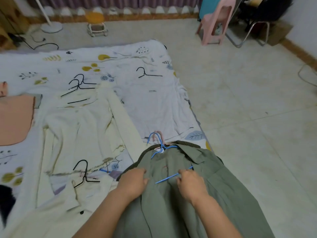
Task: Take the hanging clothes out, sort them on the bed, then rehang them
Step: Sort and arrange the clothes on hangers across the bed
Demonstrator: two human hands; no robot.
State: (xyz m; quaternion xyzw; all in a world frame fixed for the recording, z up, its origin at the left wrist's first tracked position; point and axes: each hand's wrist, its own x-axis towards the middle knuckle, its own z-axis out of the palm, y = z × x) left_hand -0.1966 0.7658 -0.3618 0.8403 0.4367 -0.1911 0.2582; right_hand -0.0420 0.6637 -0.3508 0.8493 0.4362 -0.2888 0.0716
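Olive-green jacket (pixel 180 194) on a blue hanger (pixel 164 150), a pale pink hanger (pixel 160 134) beside it. White bedsheet (pixel 145 100) printed with yellow, grey-blue and black leaf motifs. Cream garment (pixel 82 127); black hangers (pixel 80 83); peach cloth (pixel 15 119); pink chair (pixel 216 21); beige floor tiles (pixel 248 93).

Two bare forearms reach up from the lower edge of the head view, each ending in a hand: the left hand (pixel 133 182) and the right hand (pixel 192 184). No sleeve, cuff, glove, watch or ring shows on either arm as far as the frame reaches (upper arms and shoulders lie outside the picture). The fingers are short and rounded with unpainted nails where any can be seen, though slight blur hides finer marks
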